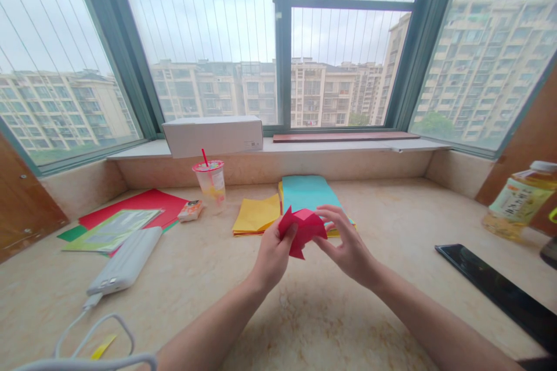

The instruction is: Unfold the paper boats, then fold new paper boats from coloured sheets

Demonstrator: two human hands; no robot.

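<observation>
Above the counter I hold a folded piece of red paper [307,226] with pointed corners and several creases. My left hand [277,248] grips its left side, the thumb pressed on the near face. At its right edge is my right hand [348,242], thumb below and bent fingers above, with the paper's edge between them. Just behind lie a stack of yellow paper [256,213] and a stack of light blue paper [308,190]. The hidden fingertips of my left hand are behind the red paper.
On the left are a plastic cup with a straw [211,182], a small orange-white packet [190,210], red sheets [167,202] and a white power bank [126,261] with a cable [72,330]. A dark phone-like slab [491,290] and a drink bottle [517,203] stand right. A white box [213,136] sits on the sill.
</observation>
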